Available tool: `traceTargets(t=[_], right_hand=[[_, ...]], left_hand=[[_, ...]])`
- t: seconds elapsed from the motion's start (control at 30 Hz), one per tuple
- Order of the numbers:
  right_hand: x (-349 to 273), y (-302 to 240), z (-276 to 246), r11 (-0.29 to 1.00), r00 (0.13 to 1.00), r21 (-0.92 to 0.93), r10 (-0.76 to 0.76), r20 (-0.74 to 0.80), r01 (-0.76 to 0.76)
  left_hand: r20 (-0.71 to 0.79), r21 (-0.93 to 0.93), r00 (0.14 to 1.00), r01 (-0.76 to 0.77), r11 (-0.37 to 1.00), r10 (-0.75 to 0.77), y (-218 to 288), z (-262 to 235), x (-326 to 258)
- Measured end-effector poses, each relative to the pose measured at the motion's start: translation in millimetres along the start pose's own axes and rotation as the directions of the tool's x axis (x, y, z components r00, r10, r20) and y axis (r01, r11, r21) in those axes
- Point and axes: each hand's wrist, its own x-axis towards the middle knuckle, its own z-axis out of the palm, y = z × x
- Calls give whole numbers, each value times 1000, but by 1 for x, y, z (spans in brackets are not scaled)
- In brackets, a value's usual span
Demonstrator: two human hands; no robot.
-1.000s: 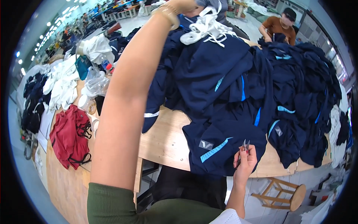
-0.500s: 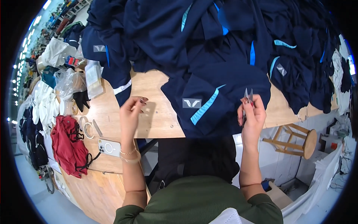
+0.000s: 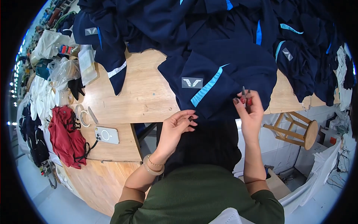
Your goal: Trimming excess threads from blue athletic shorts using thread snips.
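Head view: a navy garment (image 3: 238,71) lies at the front of the wooden table (image 3: 145,93), its near edge reaching the table's rim just in front of the person. Its cloth looks matte and smooth, spread fairly flat at the left and softly rumpled toward the right. On its left part sits a grey rectangular patch (image 3: 192,83) bearing a pale, wing-like emblem. Beside the patch runs a slanting light-blue strip (image 3: 206,89), broad and blunt at its lower end, narrowing to a thin point at the upper right. The far side meets a large heap of navy cloth (image 3: 156,28), where brighter blue insets show.

The right hand (image 3: 252,112) is over the garment's right part, its grip narrow around small scissors (image 3: 244,92), points upward; red shows between the fingers. The left hand (image 3: 174,130) is at the garment's lower left edge, fingers loosely curled toward the cloth; whether they touch or pinch it, I cannot tell. A pale bangle (image 3: 152,171) and a thin beaded bracelet circle that wrist.

To the left, a silver phone (image 3: 106,134) lies near crumpled red cloth (image 3: 66,138). A wooden stool (image 3: 310,135) stands to the right, beyond the table's edge.
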Motion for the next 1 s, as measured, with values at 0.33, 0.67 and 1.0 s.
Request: traceTargets(t=[0.33,0.67,1.0], right_hand=[[6,-1,23,980,987,-186,34,-157,-64],[34,-36,22,984,1000,176,0,20,-4],[92,-93,47,939,965,269,-245,95,212]], left_hand=[[-31,-97,991,126,987,-130,-3,12,12],[118,-505,993,44,862,18,6,22,28],[143,-402,942,-224,888,303,83,41,31]])
